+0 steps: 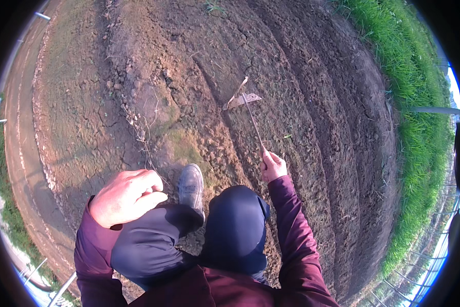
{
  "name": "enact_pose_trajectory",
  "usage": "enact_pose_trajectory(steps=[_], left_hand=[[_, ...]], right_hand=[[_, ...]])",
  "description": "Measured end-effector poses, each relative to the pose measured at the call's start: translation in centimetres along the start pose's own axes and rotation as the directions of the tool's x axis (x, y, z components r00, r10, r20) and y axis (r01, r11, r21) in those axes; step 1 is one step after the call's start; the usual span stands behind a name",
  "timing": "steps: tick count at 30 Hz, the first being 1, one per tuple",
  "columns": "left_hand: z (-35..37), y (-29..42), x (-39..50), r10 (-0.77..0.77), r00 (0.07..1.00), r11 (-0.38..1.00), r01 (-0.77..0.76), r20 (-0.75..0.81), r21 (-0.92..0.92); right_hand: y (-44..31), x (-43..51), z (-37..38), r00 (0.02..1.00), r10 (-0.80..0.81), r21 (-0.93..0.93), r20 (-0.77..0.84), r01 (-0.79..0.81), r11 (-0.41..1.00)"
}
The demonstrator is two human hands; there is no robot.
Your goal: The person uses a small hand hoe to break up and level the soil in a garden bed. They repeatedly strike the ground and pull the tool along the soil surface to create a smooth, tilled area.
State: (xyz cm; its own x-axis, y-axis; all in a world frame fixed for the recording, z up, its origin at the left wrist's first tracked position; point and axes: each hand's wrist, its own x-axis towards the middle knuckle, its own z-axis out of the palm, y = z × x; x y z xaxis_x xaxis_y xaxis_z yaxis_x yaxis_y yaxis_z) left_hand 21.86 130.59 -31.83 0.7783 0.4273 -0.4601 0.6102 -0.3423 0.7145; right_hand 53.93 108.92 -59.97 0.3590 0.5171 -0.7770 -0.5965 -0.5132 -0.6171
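Observation:
My right hand [272, 166] is closed around the lower end of the thin handle of a hand hoe [252, 119]. The handle points away from me, and its flat metal blade [242, 101] rests at the soil, beside a shallow furrow. A pale, dry strip, perhaps a stalk or leaf, stands at the blade's left end. My left hand [128, 197] is over my bent left knee, fingers curled towards the thumb; whether something small is between them cannot be told. Tilled soil [230, 50] lies in front of me.
My left shoe [191, 184] stands on the soil between the hands. Dry stems and roots [142, 134] lie left of centre. Long furrows run along the bed. Green grass [418, 153] borders the right side, where a metal pole [435, 110] juts in. More poles show at the left rim.

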Motion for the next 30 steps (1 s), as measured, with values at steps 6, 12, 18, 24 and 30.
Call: enact_pose_trajectory(steps=[6,12,18,24,30], left_hand=[[4.3,-12.6,10.7,-0.101,0.971,0.994,0.089,-0.217,-0.06],[10.2,-18.5,25.5,-0.119,0.986,0.988,0.106,-0.118,-0.115],[13.1,-21.0,37.4,-0.11,0.964,0.989,0.131,-0.243,0.073],[15.6,-19.3,42.4,-0.187,0.957,0.952,0.232,-0.221,0.201],[17.7,-19.9,44.0,-0.072,0.994,0.911,0.1,-0.085,0.4]], right_hand=[[0.7,-0.5,0.9,0.995,-0.063,-0.002,-0.077,0.063,0.998],[1.4,-5.9,-4.1,0.921,-0.231,-0.013,-0.314,0.239,0.971],[3.7,-11.6,-10.8,0.845,-0.304,-0.004,-0.439,0.337,0.942],[4.3,-16.0,-12.8,0.772,-0.225,-0.003,-0.595,0.279,0.96],[4.7,-14.7,-13.0,0.775,-0.233,0.021,-0.588,0.302,0.953]])
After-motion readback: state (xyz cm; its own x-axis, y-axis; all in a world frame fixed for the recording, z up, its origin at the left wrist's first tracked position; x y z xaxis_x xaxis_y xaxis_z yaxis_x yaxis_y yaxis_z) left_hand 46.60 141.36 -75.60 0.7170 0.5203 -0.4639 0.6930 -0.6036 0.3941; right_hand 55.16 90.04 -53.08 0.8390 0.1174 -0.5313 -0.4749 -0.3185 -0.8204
